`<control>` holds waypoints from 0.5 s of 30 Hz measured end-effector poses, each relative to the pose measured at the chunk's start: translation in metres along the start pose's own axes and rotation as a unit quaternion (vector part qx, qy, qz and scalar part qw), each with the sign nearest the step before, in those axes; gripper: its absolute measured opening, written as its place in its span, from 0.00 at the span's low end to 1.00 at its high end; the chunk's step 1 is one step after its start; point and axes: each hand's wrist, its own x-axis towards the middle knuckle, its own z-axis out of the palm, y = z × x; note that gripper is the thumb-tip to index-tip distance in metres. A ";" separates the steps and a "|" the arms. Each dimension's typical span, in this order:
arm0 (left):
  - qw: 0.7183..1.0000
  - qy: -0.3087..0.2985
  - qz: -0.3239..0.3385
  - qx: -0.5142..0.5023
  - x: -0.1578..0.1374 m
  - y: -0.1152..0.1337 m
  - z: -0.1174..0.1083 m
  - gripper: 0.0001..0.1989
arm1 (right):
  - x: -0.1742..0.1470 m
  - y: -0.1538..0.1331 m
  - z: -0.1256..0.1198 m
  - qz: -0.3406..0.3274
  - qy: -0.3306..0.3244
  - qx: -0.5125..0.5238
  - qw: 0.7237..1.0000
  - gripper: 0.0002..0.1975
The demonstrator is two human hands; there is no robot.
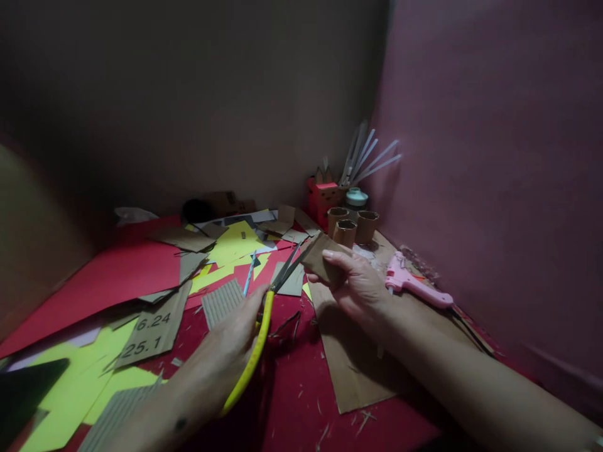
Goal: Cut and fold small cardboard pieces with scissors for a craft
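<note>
My left hand (235, 342) is closed around the yellow-handled scissors (266, 326), whose dark blades point up and to the right. The blades are parted, and their tips are at the left edge of a small piece of brown cardboard (325, 258). My right hand (355, 282) pinches that cardboard, thumb on top and fingers beneath. Whether the blades have cut into it I cannot tell. Under my right hand a larger flat cardboard sheet (348, 370) lies on the red table surface (294, 402).
A pink glue gun (417, 285) lies at the right. Several cardboard tubes (346, 232) stand at the back near a red box (320, 199) and white sticks (377, 157). Yellow paper (235, 242), red sheets (117, 270), cardboard scraps (157, 329) and a blue pencil-like stick (249, 273) cover the left.
</note>
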 end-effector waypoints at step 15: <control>0.998 -0.016 0.029 0.057 -0.004 0.002 0.006 0.16 | -0.006 0.008 0.001 0.036 -0.020 0.018 0.999 0.11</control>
